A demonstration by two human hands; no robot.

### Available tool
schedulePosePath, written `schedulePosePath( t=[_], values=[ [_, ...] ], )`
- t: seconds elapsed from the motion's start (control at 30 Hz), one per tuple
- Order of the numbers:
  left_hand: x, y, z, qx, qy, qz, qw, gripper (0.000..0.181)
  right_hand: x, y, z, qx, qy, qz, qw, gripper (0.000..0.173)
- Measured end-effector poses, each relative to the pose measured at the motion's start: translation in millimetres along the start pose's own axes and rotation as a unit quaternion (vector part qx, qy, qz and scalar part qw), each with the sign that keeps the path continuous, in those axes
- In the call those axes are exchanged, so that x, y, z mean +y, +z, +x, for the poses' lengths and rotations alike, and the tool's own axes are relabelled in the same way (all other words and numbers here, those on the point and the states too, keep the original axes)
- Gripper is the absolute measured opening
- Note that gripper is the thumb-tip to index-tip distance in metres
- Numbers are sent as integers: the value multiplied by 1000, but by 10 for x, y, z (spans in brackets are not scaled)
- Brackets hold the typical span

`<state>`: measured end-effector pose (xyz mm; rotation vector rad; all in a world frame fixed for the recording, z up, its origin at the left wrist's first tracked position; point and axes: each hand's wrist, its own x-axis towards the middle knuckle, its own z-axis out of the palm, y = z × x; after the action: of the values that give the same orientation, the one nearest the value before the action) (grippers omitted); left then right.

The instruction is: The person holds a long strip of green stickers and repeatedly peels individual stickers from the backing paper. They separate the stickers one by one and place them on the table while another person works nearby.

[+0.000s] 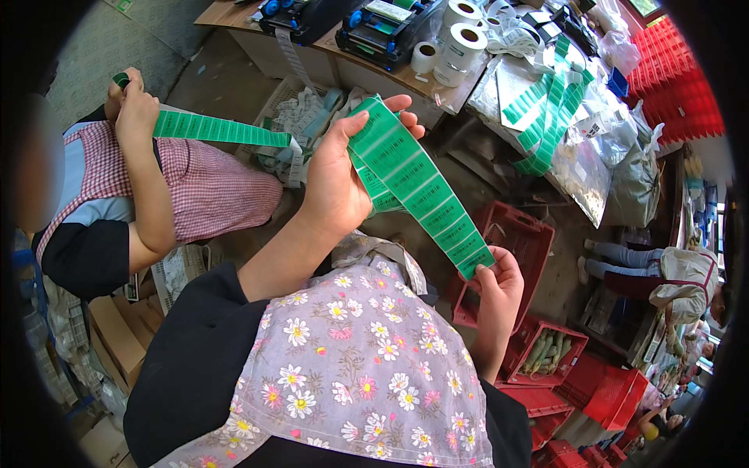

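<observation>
A strip of green barcode labels (418, 181) stretches diagonally between my two hands. My left hand (345, 169) holds its upper end, thumb on top and fingers behind, with further folds of green labels hanging under the palm. Thumb and fingers of my right hand (500, 281) pinch the lower right end. More green label strips (547, 111) lie in a loose tangle on the bench at the upper right. Two label printers (380, 29) stand on the table ahead, beside several white label rolls (460, 55).
At the left, a co-worker in a checked apron (205, 181) holds another green label strip (222, 128). Red plastic crates (526, 234) stand at the right, one holding long green vegetables (547, 351). A basket of waste strips (287, 96) sits below the printers. More people are at the far right.
</observation>
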<state>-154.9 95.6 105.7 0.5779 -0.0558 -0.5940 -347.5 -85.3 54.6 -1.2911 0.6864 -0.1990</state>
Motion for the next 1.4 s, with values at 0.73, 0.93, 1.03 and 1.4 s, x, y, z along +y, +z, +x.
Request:
schedulePosePath(
  t=[0.73,0.93,1.03,1.4],
  values=[
    [111,2,58,12,18,3,1000,50,373,-234,246,34,53,-185,981,20],
    [122,-25,48,3,13,34,999,53,503,-277,266,39,50,-206,976,22],
    [97,-11,37,9,20,57,998,51,571,-315,299,39,30,-308,950,22],
    [-97,161,-130,-49,-53,228,971,35,274,142,602,-83,-101,-291,948,21]
  ],
)
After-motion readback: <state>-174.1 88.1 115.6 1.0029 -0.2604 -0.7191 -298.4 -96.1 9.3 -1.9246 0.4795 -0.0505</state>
